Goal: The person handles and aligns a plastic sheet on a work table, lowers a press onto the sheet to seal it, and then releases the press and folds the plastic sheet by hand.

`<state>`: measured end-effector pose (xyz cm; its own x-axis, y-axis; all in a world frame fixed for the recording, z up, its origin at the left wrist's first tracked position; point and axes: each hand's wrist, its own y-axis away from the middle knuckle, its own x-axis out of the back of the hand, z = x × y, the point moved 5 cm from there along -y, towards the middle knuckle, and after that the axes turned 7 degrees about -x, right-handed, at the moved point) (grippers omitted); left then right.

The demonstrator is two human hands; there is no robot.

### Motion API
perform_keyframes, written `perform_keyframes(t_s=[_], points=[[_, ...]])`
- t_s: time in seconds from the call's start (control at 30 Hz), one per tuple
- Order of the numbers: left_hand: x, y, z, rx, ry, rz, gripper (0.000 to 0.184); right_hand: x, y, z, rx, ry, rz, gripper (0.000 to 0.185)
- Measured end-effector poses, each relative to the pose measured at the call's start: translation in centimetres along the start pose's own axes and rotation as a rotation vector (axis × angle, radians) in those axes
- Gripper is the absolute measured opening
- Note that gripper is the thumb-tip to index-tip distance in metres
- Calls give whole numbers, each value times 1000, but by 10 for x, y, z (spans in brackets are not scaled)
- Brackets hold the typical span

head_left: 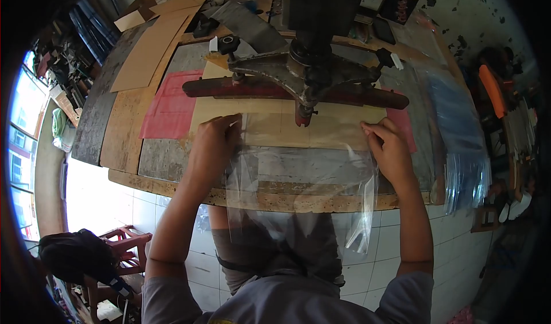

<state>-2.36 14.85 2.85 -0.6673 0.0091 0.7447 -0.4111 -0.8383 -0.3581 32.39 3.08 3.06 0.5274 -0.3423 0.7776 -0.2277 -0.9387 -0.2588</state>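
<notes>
plastic sheet [304, 177] lies between left hand [217, 137] and right hand [391, 146], corners apparently pinched.

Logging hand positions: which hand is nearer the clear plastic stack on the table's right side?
Right. The right hand is left of the plastic stack, apart from it; the left hand is farther left.

A clear, colourless, roughly rectangular sheet of thin plastic film [304, 177] is spread between the left hand [215, 143] and the right hand [391, 146], pinched near its far corners; it is glossy and see-through, creased along its sides; its near part droops past the wooden table's [146, 179] front edge, the lower right corner crumpled and shiny.
</notes>
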Motion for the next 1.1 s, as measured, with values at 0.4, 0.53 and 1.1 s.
perform_keyframes(t_s=[0.4,0.53,1.1], points=[[-4,-23,-6,-42,-18,-82,26,1,-24,5,65,-53,-67,20],[-8,-29,-12,-37,-15,-104,26,0,-31,8,43,-33,-61,20],[-9,-31,1,25,-16,-92,27,-3,-31,12,63,99,65,22]])
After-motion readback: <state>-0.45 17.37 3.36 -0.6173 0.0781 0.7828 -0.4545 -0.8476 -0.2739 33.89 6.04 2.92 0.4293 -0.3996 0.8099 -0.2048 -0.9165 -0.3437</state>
